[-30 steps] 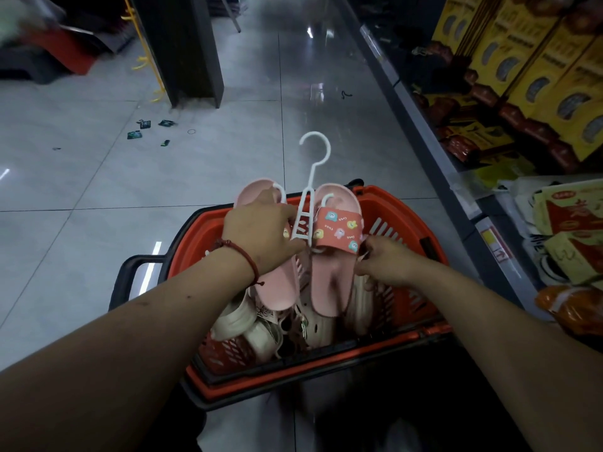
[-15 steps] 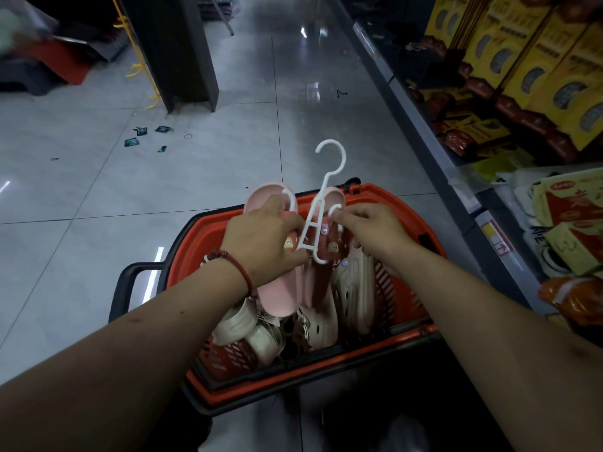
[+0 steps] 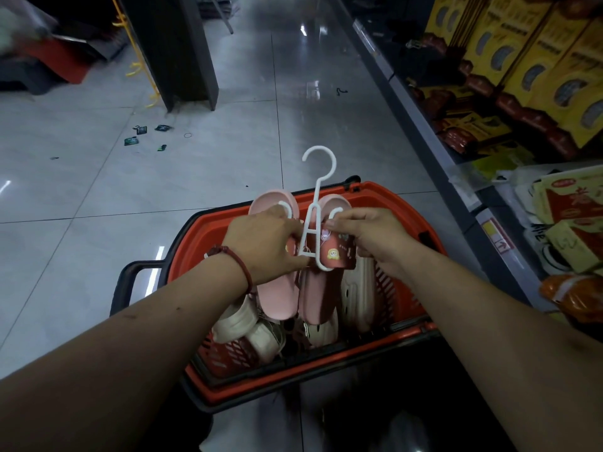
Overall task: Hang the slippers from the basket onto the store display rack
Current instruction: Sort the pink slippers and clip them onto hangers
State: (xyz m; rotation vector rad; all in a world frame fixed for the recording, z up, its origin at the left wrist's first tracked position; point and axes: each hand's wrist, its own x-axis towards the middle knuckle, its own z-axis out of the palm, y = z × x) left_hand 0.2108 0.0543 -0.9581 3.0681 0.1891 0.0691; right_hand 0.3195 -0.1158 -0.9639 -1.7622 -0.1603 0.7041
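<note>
**Both grips on the hanger pair**

The left grip (image 3: 264, 243) is clamped on the left pink slipper (image 3: 277, 295) and the white hanger (image 3: 318, 190). The right grip (image 3: 368, 236), lower a second ago, now pinches the right slipper (image 3: 318, 298) at the hanger arm, above the orange basket (image 3: 385, 192).

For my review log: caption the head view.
Left hand and right hand hold pink slippers on a white hanger over the orange basket.
</note>
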